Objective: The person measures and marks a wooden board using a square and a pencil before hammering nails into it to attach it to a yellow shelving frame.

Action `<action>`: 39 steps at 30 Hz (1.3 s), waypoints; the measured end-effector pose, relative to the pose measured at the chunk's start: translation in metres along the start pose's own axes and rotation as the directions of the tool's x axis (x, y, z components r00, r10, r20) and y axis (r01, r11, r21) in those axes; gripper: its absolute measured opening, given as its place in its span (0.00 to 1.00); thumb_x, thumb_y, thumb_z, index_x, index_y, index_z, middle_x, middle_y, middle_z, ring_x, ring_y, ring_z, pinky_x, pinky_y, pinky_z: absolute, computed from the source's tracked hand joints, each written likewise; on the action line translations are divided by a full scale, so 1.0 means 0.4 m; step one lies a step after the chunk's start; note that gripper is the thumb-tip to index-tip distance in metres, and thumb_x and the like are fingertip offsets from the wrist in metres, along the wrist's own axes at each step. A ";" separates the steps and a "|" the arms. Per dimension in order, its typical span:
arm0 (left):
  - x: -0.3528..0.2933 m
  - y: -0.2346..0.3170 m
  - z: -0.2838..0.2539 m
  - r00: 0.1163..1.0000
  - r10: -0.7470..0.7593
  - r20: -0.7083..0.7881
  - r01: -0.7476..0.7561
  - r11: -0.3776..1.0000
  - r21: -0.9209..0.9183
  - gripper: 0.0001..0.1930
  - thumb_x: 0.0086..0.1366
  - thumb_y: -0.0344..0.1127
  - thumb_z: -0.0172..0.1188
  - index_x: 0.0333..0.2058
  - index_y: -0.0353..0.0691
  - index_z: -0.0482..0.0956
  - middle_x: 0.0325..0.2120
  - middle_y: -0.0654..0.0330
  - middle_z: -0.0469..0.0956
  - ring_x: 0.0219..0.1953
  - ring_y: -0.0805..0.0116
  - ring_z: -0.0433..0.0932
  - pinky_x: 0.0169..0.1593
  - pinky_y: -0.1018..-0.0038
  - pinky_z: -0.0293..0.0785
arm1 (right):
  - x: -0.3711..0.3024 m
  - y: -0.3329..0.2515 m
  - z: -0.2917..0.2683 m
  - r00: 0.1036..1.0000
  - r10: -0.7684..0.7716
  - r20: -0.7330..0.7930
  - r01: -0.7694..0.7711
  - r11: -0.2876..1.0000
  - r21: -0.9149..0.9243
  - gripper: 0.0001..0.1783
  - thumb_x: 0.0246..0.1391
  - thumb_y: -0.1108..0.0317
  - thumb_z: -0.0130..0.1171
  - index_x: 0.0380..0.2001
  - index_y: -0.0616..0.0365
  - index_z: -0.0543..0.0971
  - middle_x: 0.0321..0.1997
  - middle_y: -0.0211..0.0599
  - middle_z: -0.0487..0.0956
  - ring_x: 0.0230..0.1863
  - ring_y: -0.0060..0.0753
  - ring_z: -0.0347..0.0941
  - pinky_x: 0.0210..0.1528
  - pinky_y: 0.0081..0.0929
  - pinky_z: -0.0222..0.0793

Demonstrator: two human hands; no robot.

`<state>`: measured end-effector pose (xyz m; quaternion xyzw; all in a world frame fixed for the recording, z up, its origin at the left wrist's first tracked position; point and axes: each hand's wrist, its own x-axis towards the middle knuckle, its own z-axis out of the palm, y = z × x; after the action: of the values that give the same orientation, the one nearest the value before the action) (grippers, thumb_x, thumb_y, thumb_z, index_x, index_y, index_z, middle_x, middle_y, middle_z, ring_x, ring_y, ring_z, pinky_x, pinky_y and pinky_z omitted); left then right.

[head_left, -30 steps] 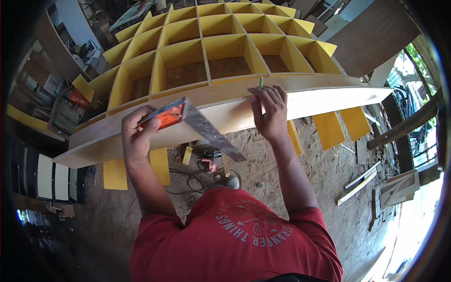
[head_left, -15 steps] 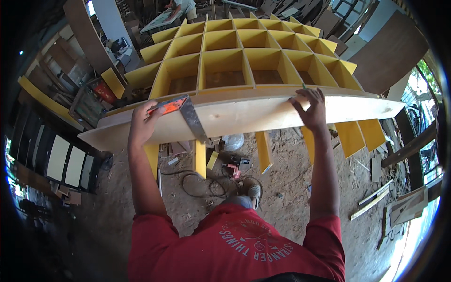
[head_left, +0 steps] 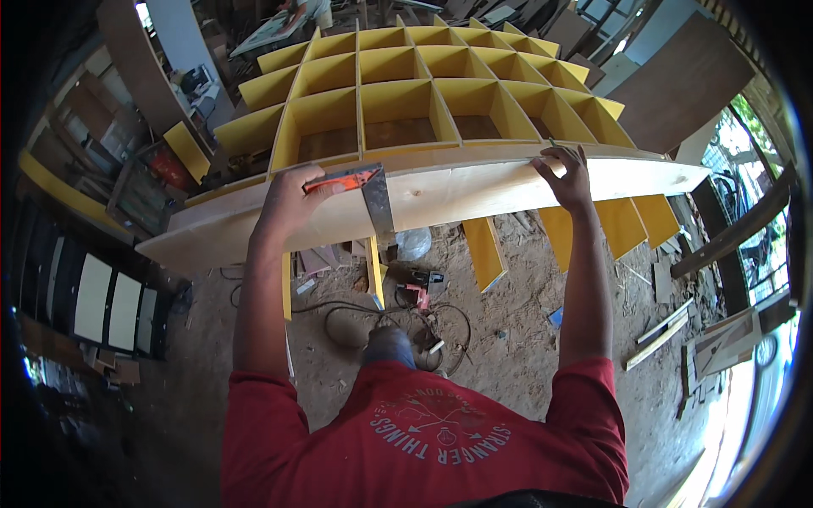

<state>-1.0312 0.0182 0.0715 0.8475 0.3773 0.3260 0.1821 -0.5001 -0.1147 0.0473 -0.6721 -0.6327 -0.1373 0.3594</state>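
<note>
A long pale wooden board (head_left: pixel 474 190) lies across the near side of a yellow wooden grid frame (head_left: pixel 398 89). My left hand (head_left: pixel 292 199) is closed around the orange handle of a try square (head_left: pixel 343 180). Its dark metal blade runs down across the face of the board, and the fingers behind the handle are partly hidden. Further right, my right hand (head_left: pixel 566 173) is at the board's upper edge with thumb and fingers pinched. A thin greenish pencil-like stick (head_left: pixel 551 141) shows just above those fingers; most of it is hidden.
Yellow slats (head_left: pixel 483 254) jut out below the board. On the dirt floor lie a red power tool (head_left: pixel 415 295), a looped dark cable (head_left: pixel 334 326) and a clear plastic bag (head_left: pixel 413 244). Wood strips (head_left: pixel 659 340) lie at right. Another person (head_left: pixel 309 12) works at the far left.
My view has shifted, and my shoe is no longer visible on the floor. The try square keeps roughly its place on the board, and both hands keep their grips.
</note>
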 end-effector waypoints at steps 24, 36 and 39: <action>0.023 -0.037 0.018 0.986 0.167 -0.016 -0.168 0.984 -0.060 0.19 0.66 0.42 0.75 0.30 0.33 0.77 0.26 0.50 0.76 0.27 0.46 0.78 0.33 0.60 0.72 | -0.152 -0.410 0.130 0.868 0.410 -0.282 -0.294 0.880 0.373 0.13 0.75 0.71 0.56 0.55 0.60 0.85 0.53 0.42 0.89 0.54 0.35 0.85 0.59 0.33 0.79; 0.027 -0.032 0.040 0.977 0.213 -0.035 -0.214 0.974 -0.067 0.17 0.67 0.39 0.74 0.30 0.33 0.77 0.26 0.52 0.76 0.28 0.52 0.77 0.34 0.61 0.71 | -0.264 -0.725 0.326 0.950 0.304 -0.076 -0.227 0.834 0.503 0.12 0.71 0.74 0.60 0.54 0.64 0.75 0.48 0.47 0.90 0.42 0.41 0.91 0.42 0.31 0.86; 0.025 -0.029 0.037 0.981 0.191 -0.008 -0.191 0.979 -0.067 0.18 0.67 0.39 0.75 0.30 0.33 0.76 0.27 0.52 0.76 0.28 0.52 0.77 0.34 0.61 0.71 | -0.231 -0.739 0.321 0.939 0.308 -0.154 -0.185 0.829 0.528 0.16 0.66 0.76 0.65 0.54 0.62 0.77 0.37 0.48 0.86 0.37 0.51 0.87 0.39 0.40 0.82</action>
<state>-1.0218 0.0324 0.0587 0.8729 0.2830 0.3553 0.1780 -0.8304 -0.1173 -0.0107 -0.6097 -0.5072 0.0035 0.6091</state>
